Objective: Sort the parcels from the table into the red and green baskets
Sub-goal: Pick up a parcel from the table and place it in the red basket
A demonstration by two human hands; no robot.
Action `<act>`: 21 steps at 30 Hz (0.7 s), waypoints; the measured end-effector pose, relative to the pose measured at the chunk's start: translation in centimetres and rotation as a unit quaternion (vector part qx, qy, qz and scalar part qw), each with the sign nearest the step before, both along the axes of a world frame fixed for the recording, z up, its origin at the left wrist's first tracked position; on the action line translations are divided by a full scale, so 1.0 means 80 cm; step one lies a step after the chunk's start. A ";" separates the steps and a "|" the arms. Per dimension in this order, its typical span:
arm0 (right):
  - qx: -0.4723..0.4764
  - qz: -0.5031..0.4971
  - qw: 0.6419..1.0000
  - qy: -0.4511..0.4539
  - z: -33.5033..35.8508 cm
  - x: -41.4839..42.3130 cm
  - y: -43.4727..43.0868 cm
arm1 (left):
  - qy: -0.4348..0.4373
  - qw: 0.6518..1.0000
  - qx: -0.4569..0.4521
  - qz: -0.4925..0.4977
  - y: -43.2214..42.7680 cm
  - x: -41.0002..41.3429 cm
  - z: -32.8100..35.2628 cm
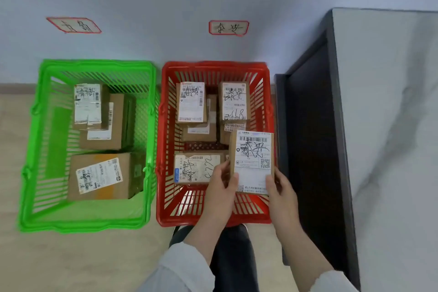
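Note:
Both hands hold one small cardboard parcel with a white shipping label above the right side of the red basket. My left hand grips its lower left edge and my right hand grips its lower right edge. Several labelled parcels lie inside the red basket, among them one at the front left and two at the back. To its left, the green basket holds three parcels: a large one in front and two stacked behind.
The baskets stand side by side on a light floor against a pale wall. Two red-framed handwritten signs, one sign above the green basket and another sign above the red one, hang on the wall. A table with a dark frame and grey top stands at the right.

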State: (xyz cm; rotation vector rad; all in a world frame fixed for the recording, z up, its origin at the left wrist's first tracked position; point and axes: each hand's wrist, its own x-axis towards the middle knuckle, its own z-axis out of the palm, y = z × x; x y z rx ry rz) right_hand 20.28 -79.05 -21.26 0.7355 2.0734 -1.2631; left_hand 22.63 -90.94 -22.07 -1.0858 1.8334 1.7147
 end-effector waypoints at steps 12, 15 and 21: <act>0.127 0.015 0.990 0.063 -0.159 0.014 -0.001 | 0.035 0.959 -0.236 -0.156 0.010 0.004 -0.159; 0.144 0.009 0.986 0.083 -0.176 0.017 -0.005 | 0.027 0.923 -0.314 -0.219 0.010 0.001 -0.162; 0.200 0.087 0.965 0.146 -0.193 0.029 -0.007 | 0.043 0.872 -0.404 -0.273 0.008 -0.007 -0.169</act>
